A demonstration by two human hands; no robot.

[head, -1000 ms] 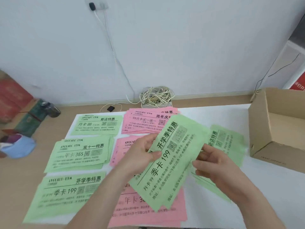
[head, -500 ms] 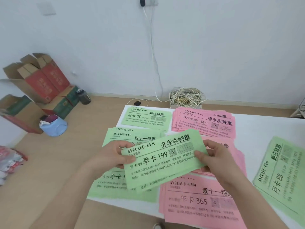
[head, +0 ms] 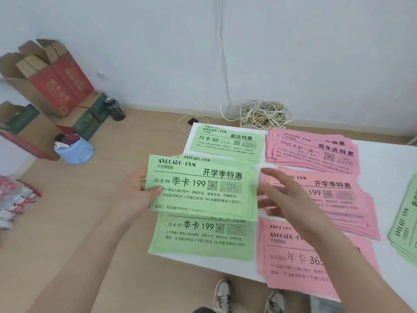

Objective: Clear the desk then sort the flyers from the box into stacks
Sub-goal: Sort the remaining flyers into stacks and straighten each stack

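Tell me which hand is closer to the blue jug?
Left. The left hand, holding a green flyer, is right of the blue jug; the right hand lies farther right, over pink flyers.

flyer (head: pixel 203 190): green, black print | stack (head: pixel 311 152): pink | desk (head: pixel 383 168): white | cartons (head: pixel 56 86): red

Held green flyer (head: pixel 203 188) covers nearly all the rear green stack (head: pixel 196 158) at its 12 (only a header strip shows), plus the top line of the near green stack (head: pixel 203 240) at its 6. Right hand (head: pixel 284 199) & forearm hide the left of the mid pink stack (head: pixel 343 199) and part of the near pink stack (head: pixel 291 256). Edge green stack (head: pixel 406 227) at 3 is cut by the frame; pkts (head: pixel 15 199) at 9 are cut off & blurry.
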